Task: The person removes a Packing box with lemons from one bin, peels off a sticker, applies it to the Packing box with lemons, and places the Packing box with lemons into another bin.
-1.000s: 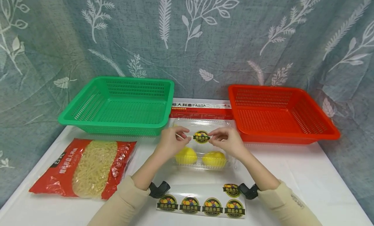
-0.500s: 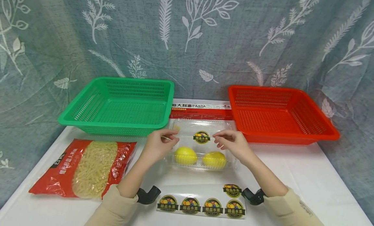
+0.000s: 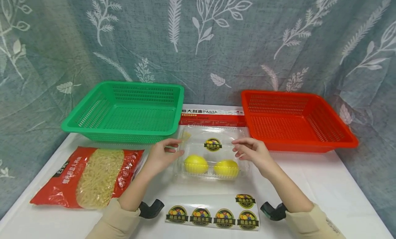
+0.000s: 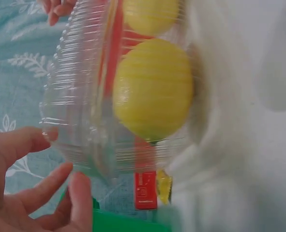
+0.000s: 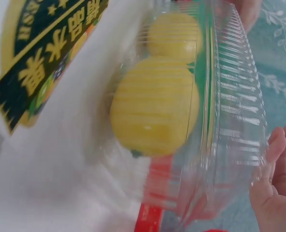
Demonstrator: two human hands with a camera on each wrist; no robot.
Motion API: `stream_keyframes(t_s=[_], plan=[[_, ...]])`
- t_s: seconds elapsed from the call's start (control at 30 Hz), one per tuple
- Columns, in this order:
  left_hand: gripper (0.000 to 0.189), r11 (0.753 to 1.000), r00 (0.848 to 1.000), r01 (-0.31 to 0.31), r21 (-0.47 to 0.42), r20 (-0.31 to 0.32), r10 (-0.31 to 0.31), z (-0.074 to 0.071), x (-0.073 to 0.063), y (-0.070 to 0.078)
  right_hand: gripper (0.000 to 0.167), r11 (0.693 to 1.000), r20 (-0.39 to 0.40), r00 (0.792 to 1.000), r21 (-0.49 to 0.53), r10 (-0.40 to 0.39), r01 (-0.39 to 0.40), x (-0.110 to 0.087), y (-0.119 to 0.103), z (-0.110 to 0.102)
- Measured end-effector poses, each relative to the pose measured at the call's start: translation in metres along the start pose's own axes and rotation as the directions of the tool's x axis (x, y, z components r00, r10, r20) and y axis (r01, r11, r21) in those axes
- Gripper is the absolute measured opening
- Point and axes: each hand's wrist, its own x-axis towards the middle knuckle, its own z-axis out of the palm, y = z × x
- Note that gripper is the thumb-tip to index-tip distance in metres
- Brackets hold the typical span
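On the counter [image 3: 309, 177], just in front of the clear container [image 3: 212, 156], lay a sheet of round stickers [image 3: 205, 201], with a left wrist mount [image 3: 151, 209] and a right wrist mount [image 3: 274, 211] beside its ends. A low sweep of either forearm could have snagged the sheet, in my judgement, and skewed it.

The container held two yellow fruits [image 3: 196, 164] along its front. A single sticker [image 3: 212, 145] sat near the middle of its lid, looking flat (whether its edges were truly bonded could not be told). If they were not, a brushing fingertip might have peeled one up. The thin plastic would probably flex or spring if squeezed at the sides, and the round fruits could then roll.

At the container's left side was the left hand [image 3: 161, 152], at its right the right hand [image 3: 255, 154]. Both held nothing, their fingers loosely bent and the thumbs well apart from them. The fingertips were close to the container's edges; touching or merely near, I could not tell.

Behind the container stood a pasta box [image 3: 211, 119], with a green basket [image 3: 120, 132] behind and left of the container and a red basket [image 3: 309, 143] behind and right, very near its far corner.
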Motion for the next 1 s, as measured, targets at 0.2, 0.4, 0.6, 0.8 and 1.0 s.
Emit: stream_keyframes(t_s=[0.2,0.4,0.6,0.8,1.0], plan=[[0.048,0.999,0.999,0.044,-0.019,0.028,-0.044,0.0,0.0,-0.003,0.034,0.999,-0.028,0.999,0.006,0.036,-0.036,-0.007,0.003,-0.009],[0.051,0.999,0.998,0.046,-0.029,0.045,-0.045,0.0,0.0,-0.004,0.034,0.997,-0.05,0.997,0.046,0.063,-0.061,-0.015,0.009,-0.016],[0.055,0.994,0.993,0.086,-0.066,0.083,-0.08,0.001,0.0,-0.008,0.035,0.995,-0.061,0.996,0.067,0.072,-0.068,-0.021,0.012,-0.024],[0.062,0.98,0.986,0.137,-0.148,0.121,-0.119,0.007,0.004,-0.011,0.035,0.992,-0.077,0.994,0.097,0.084,-0.076,-0.025,0.016,-0.033],[0.067,0.976,0.984,0.141,-0.164,0.136,-0.119,0.014,0.007,-0.01,0.023,0.985,-0.085,0.992,0.153,0.09,-0.076,-0.029,0.019,-0.043]])
